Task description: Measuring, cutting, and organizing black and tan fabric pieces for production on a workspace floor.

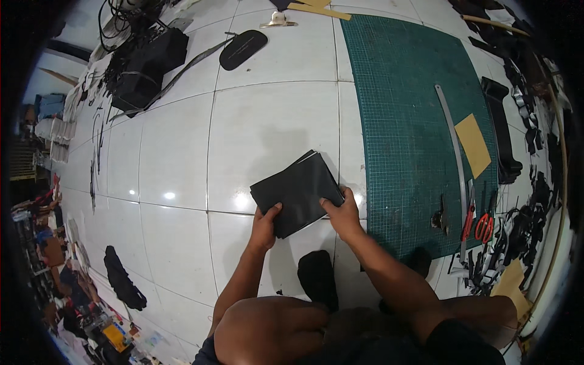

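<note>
A stack of thin black sheets (297, 191) is held flat on the white tiled floor (182, 158), pinched at its near edge from both sides. The left hand (264, 228) grips the near left corner, thumb on top and the other fingers tucked out of sight beneath. The right hand (344, 213) holds the near right edge in the same way, its thumb laid across the top and its fingers curled against the side. Both hands are thus closed on the stack, not spread.

The sheets look light and limp, likely leather or a similar soft material, and the top layers are fanned slightly at the far corner, so they may be judged to slide over one another easily. A grip across the whole thickness, near the corners, would keep them squared; a hold on the top layer alone would probably let the rest slip.

Just beyond the right fingers lies a green cutting mat (413, 109), with a curved metal ruler (453, 140), a tan card (473, 145) and red scissors (485, 226) on it. Below the wrists a black-socked foot (317, 277) rests on the tiles. Far past the left fingers, a black oval piece (243, 48) is seen.
</note>
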`<action>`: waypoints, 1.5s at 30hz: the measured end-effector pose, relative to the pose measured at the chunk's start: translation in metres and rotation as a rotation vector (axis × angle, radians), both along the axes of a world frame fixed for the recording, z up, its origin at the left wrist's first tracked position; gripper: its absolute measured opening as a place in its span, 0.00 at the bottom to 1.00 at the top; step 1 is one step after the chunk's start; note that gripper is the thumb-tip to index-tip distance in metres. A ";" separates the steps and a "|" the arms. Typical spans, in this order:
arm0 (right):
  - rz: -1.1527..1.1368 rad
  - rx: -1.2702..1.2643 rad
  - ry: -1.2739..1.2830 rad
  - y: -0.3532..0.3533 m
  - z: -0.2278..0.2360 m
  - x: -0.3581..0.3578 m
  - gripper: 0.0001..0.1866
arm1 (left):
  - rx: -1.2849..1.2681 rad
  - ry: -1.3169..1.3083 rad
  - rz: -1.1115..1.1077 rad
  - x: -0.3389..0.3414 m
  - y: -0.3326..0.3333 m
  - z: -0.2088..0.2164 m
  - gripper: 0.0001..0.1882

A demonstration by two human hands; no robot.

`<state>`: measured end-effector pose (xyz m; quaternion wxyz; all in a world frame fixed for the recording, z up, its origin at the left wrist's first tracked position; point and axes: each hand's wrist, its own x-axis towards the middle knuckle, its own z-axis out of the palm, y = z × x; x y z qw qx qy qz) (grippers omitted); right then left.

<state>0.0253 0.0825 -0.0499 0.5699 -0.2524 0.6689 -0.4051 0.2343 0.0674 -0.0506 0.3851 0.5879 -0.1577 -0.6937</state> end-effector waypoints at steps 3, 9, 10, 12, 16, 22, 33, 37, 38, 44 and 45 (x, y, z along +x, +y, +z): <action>0.108 -0.089 0.206 -0.001 0.025 0.013 0.25 | 0.107 0.058 0.072 0.001 0.006 0.004 0.27; 0.396 -0.488 0.739 0.006 0.026 0.012 0.28 | 0.119 0.219 0.102 -0.031 -0.002 0.038 0.35; 0.462 -0.568 0.786 0.005 0.028 0.012 0.29 | 0.093 0.258 0.101 -0.031 -0.003 0.039 0.36; 0.496 -0.603 0.850 0.004 0.026 0.013 0.27 | 0.064 0.254 0.088 -0.033 -0.002 0.036 0.37; 0.556 -0.714 0.980 0.004 0.025 0.018 0.22 | -0.003 0.197 0.052 -0.035 0.003 0.033 0.34; 0.691 -0.823 1.008 0.010 0.037 0.024 0.21 | 0.015 0.157 0.076 -0.035 0.004 0.038 0.25; 0.874 -0.884 0.994 0.021 0.027 0.015 0.29 | 0.107 0.099 0.015 -0.027 0.000 0.008 0.17; 1.041 -0.784 0.756 0.023 0.050 -0.027 0.30 | 0.061 0.174 -0.164 -0.026 -0.007 0.029 0.26; 1.124 -0.708 0.726 0.023 0.062 -0.053 0.30 | 0.062 0.199 -0.152 -0.024 -0.008 0.028 0.30; 1.242 -0.123 1.090 0.045 0.156 -0.301 0.18 | -0.130 0.064 -0.250 -0.046 -0.053 0.043 0.38; 1.042 -0.058 1.190 0.068 0.181 -0.332 0.17 | -0.176 0.022 -0.266 -0.053 -0.061 0.052 0.38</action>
